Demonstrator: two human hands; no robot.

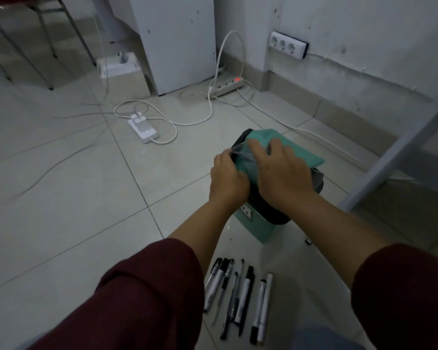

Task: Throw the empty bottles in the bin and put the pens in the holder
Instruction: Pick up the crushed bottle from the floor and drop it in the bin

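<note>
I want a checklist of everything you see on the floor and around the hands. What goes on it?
Surface: pale tiled floor, bare near the left.
Job's things: green bin with a dark liner and green lid; a clear crumpled bottle at its mouth; pens in a row on the floor. No holder seen.
Clutter: nothing seen.
Grippers: left hand and right hand both on the bottle at the bin top.
Cables: white cables loop to two power strips.
Surroundings: white cabinet, wall sockets, chair legs.
</note>
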